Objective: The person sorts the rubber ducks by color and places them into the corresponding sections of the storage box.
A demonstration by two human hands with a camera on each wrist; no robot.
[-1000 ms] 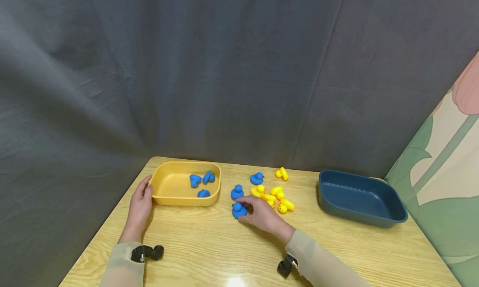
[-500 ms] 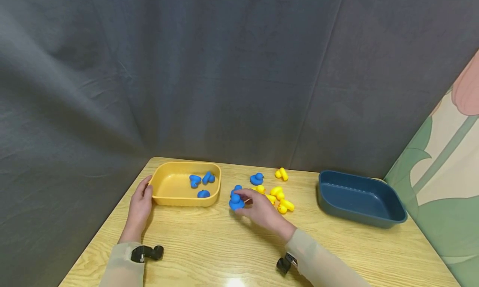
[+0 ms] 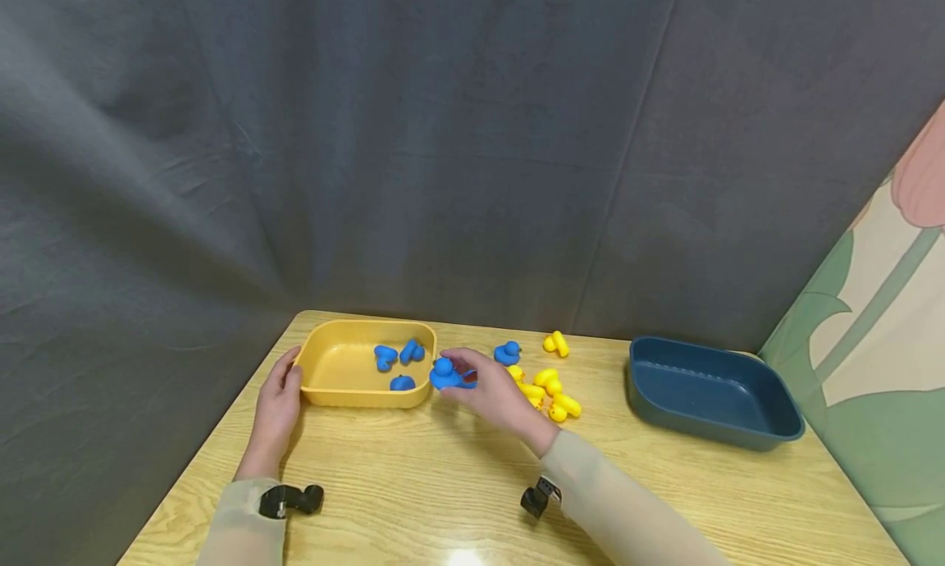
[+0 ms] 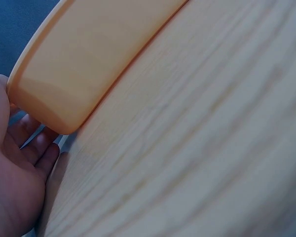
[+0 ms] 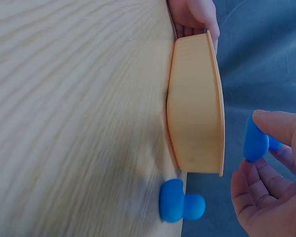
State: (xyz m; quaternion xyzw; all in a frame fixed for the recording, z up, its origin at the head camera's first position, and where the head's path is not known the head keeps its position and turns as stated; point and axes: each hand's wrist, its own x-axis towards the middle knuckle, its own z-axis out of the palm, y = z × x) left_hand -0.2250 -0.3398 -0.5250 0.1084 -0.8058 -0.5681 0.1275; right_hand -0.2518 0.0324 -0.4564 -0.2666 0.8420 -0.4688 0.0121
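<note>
Right fingers [image 5: 278, 122] pinch blue duck [image 5: 255, 140]; navy bin [image 3: 687, 428]: head view only.

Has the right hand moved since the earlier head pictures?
Yes: the right hand moved left, away from the dark blue tray, toward the yellow tray.

Worktop [image 3: 413, 467]: wood or wood-look; grain lines clear, surface smooth, glossy enough to return a bright glare. Yellow tray [image 3: 347, 397]: plastic, smooth, satin. Blue tray [image 3: 694, 426]: plastic as well, smooth, low gloss. Blue ducks [image 3: 444, 368] and yellow ducks [image 3: 567, 403]: smooth, soft sheen; rubber or plastic, cannot tell which. Curtain [image 3: 443, 139]: cloth, matt, softly creased. Sleeves [image 3: 244, 525]: thin cloth, matt. Wrist cameras [image 3: 284, 499]: hard-looking plastic.
</note>
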